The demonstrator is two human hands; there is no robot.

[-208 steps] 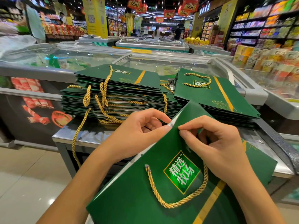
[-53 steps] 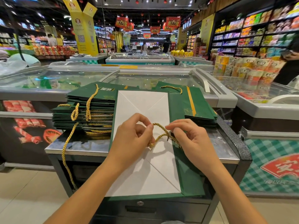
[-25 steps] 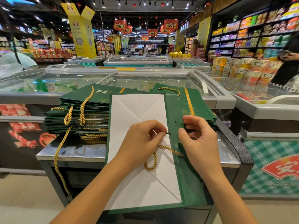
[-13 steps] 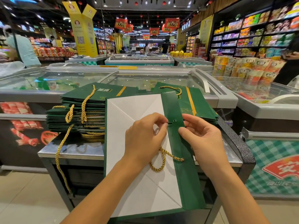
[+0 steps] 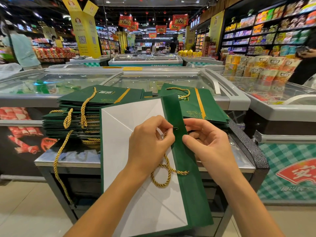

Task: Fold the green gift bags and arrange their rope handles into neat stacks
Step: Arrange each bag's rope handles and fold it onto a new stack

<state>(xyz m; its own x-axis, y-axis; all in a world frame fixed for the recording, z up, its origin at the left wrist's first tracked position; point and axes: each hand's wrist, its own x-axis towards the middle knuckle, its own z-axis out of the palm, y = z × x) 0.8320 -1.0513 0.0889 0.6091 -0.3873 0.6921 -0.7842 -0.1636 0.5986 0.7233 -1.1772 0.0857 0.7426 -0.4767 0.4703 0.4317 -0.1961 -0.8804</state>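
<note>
Green card and white lining sit nearest to us: a flattened gift bag [image 5: 130,168] lies with its white inner side up, reaching past the near edge of the counter [image 5: 71,156] toward us, with a green flap [image 5: 189,185] folded along its right side. A gold rope handle [image 5: 179,171] curls in a loose loop across the white panel, and its frayed end rests on the flap. Just above it, our left grip [image 5: 148,142] is closed, thumb and forefinger pinching the rope's dark tip at a small hole in the flap. Our right grip [image 5: 208,144] is closed on the flap's outer edge, thumb in front and fingers curled behind. Beyond our hands, two piles of folded green bags rest on the counter. The left stack [image 5: 77,120] is tall, with gold ropes trailing down its front, and one long rope [image 5: 59,161] dangles past the counter's edge toward the floor. The right stack [image 5: 208,106] is lower, and the top bag's handle lies in a neat arc on it. Behind the counter stand glass-topped freezer chests [image 5: 153,79], and to the right of them is a display of cup noodles [image 5: 259,67]. Farther off we see a yellow pillar [image 5: 85,31], red hanging banners [image 5: 179,20], packed shelves [image 5: 273,31] along the right wall and a person [image 5: 24,48] at far left.
</note>
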